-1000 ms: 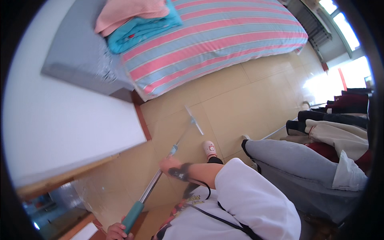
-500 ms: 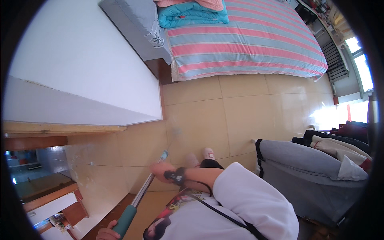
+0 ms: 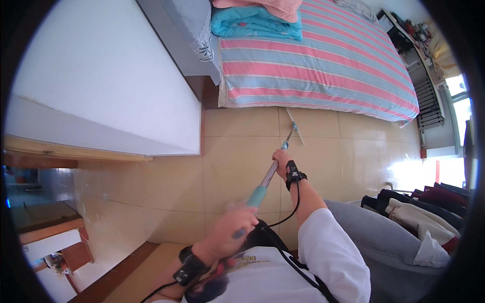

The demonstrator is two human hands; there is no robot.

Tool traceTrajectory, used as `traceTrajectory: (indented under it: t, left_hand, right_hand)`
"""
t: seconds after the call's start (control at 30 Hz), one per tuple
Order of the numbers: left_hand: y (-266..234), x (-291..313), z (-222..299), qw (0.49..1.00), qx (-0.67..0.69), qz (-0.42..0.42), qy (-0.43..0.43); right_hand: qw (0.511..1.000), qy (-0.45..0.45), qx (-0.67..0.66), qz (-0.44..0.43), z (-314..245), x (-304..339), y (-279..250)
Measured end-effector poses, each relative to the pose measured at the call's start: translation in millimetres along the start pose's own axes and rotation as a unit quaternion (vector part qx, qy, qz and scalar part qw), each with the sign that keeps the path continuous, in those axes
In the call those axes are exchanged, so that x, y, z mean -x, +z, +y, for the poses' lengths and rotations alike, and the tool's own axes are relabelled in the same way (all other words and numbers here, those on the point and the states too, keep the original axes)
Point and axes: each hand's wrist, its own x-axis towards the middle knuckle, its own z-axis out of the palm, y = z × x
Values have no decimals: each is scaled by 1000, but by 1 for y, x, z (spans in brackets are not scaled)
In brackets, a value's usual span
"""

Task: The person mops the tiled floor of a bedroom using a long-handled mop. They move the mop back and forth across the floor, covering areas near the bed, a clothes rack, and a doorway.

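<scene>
A long-handled floor squeegee [image 3: 269, 175] slants from near my body toward the bed. It has a metal pole, a green grip and a thin pale blade [image 3: 300, 135] on a blue joint, lying on the tiles just short of the bed's edge. Partway down the pole, my right hand [image 3: 283, 162] is closed round the metal. My left hand [image 3: 230, 230], smeared by motion, is wrapped about the top end of the green grip. Black straps with small devices sit on both wrists.
Ahead stands a bed [image 3: 313, 65] with a striped cover and a folded turquoise quilt [image 3: 255, 24]. A white wall [image 3: 111, 76] juts in at left, beside a doorway. Clothes [image 3: 422, 217] hang at right by a grey fabric-covered piece [image 3: 364, 232].
The squeegee has swung from the lower left to the middle, its blade now showing near the bed. Both hands moved right and forward with it, still gripping.
</scene>
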Motion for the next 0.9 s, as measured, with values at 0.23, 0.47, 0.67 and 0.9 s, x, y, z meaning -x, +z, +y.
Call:
traceTrajectory:
  t: [0.23, 0.47, 0.67, 0.9]
  left_hand:
    - [-7, 4, 13, 997, -56, 20, 39]
    - [-27, 58, 109, 986, -159, -52, -15]
    - [-23, 95, 177, 998, -46, 30, -43]
    - [-13, 107, 199, 994, -1, 94, 48]
  right_hand:
    - [995, 3, 50, -92, -35, -24, 18]
    - [971, -131, -81, -181, -167, -9, 28]
    - [932, -161, -145, -290, -249, 61, 8]
    - [954, -138, -179, -198, -238, 107, -27]
